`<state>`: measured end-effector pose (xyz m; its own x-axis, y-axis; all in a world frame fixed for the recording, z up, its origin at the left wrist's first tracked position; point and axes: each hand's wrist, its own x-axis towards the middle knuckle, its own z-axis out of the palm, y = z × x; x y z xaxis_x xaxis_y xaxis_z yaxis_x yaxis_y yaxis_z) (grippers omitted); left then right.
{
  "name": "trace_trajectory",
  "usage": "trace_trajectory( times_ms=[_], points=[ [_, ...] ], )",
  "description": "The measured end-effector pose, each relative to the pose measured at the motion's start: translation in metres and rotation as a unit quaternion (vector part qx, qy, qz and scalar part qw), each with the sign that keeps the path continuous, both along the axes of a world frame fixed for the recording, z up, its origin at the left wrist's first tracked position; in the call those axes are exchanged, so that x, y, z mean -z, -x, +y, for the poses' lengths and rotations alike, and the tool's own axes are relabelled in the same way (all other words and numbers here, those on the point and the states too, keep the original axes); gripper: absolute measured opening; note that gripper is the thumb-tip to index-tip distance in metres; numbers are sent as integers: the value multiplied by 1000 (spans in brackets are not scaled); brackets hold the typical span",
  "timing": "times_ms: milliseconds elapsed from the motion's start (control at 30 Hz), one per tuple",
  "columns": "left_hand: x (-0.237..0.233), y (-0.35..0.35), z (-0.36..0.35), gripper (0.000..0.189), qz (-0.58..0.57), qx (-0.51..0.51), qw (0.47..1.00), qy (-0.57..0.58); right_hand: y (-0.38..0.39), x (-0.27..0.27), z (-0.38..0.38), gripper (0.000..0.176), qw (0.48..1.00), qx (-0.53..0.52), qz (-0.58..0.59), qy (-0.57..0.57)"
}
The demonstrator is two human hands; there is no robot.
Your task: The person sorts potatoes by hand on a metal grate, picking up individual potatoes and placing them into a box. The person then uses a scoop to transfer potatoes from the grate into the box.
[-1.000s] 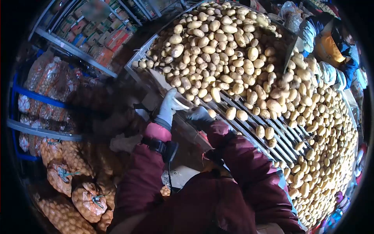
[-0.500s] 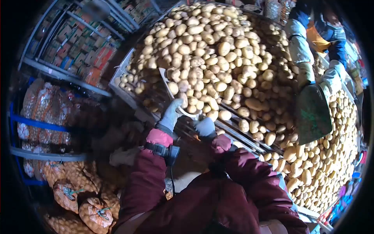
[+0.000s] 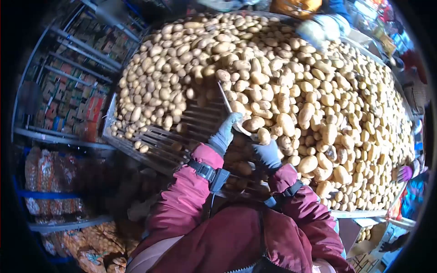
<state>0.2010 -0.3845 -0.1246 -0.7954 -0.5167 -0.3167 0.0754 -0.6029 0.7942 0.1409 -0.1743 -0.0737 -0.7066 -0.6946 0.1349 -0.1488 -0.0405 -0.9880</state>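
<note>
My left hand (image 3: 225,129), in a pale grey-blue glove, is closed on the edge of a scoop-like thing with a thin, pale curved rim (image 3: 224,96). Most of its body is hidden among the potatoes (image 3: 284,123) that lie against it. At the near right end of that rim, my right hand (image 3: 267,154), also gloved, is closed, with its fingers partly hidden. A single potato (image 3: 263,136) rests just above the right glove. Under and left of my hands, bare slats of the sorting table (image 3: 202,119) show.
Potatoes cover the table's far and right sides. Another person's pale sleeve (image 3: 323,29) reaches over the far edge, and a purple-gloved hand (image 3: 404,173) is at the right edge. Metal racking (image 3: 63,139) and net sacks (image 3: 91,241) stand on the left.
The view has shifted toward the right. My hands and the scoop have pushed into the potatoes, baring more slats on the left. The other person's dark green scoop has gone from sight.
</note>
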Motion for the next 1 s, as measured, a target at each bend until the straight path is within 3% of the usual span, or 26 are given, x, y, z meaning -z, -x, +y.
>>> trace_trajectory(
  times_ms=[67, 100, 133, 167, 200, 233, 267, 300, 333, 400, 467, 500, 533, 633, 700, 733, 800, 833, 867, 900, 933, 967, 1000],
  points=[
    [-26, 32, 27, 33, -20, 17, 999, 30, 28, -25, 21, 20, 970, 0, -79, -231],
    [-22, 55, 35, 34, 33, 34, 999, 0, 39, -19, 38, 16, 965, -16, 155, -211],
    [-26, 77, 46, 37, 29, 36, 998, -52, 54, -32, 50, 15, 868, -101, 368, -316],
    [-101, 78, 72, 44, -4, 50, 985, 164, 75, -55, 60, 15, 894, -110, 340, -269],
    [-104, 96, 80, 46, -8, 53, 990, 131, 90, -74, 69, 16, 917, -123, 307, -223],
    [-98, 118, 88, 49, 0, 55, 993, 100, 98, -85, 75, 17, 985, -37, 27, -168],
    [-99, 136, 97, 51, 9, 57, 994, 89, 106, -90, 79, 17, 960, 47, -256, -99],
    [-104, 151, 106, 54, 15, 58, 994, 88, 131, -46, 92, 20, 998, 9, 60, -32],
    [-109, 167, 116, 56, 19, 61, 994, 89, 135, -73, 95, 22, 979, 85, -168, -82],
    [-122, 196, 136, 62, 24, 67, 993, 93, 165, -66, 125, 22, 994, -17, 10, -109],
    [-135, 222, 159, 67, 28, 73, 992, 103, 195, -39, 137, 16, 993, 52, -82, -73],
    [-142, 233, 169, 70, 31, 77, 991, 106, 182, -119, 141, 12, 948, 113, -258, -147],
    [-151, 246, 182, 73, 34, 79, 990, 112, 197, -105, 154, 13, 981, 87, -129, -115],
    [-172, 283, 223, 81, 35, 91, 987, 126, 225, -143, 182, 14, 961, 102, -197, -162],
    [-189, 313, 258, 86, 45, 98, 984, 144, 265, -108, 215, 7, 973, 114, -175, -100],
    [-196, 326, 278, 89, 47, 98, 981, 158, 278, -101, 232, 15, 983, 108, -138, -60],
    [-203, 349, 315, 95, 40, 91, 977, 188, 296, -116, 269, 18, 968, 95, -224, -69],
    [-210, 355, 331, 98, 37, 83, 975, 204, 308, -101, 279, 18, 964, 136, -216, -71],
    [-202, 367, 345, 100, 41, 65, 969, 234, 307, -131, 286, 16, 931, 121, -343, -21],
    [-158, 393, 356, 113, 68, 15, 929, 364, 318, -112, 297, 12, 941, 75, -328, 30],
    [-174, 374, 358, 113, 66, 12, 927, 370, 328, -94, 304, 19, 946, 29, -312, 82],
    [-210, 339, 359, 115, 56, 56, 929, 361, 311, -120, 290, 21, 917, 56, -377, 115],
    [-231, 312, 358, 118, 43, 97, 932, 348, 324, -92, 292, 19, 930, 25, -355, 89]
  ],
)
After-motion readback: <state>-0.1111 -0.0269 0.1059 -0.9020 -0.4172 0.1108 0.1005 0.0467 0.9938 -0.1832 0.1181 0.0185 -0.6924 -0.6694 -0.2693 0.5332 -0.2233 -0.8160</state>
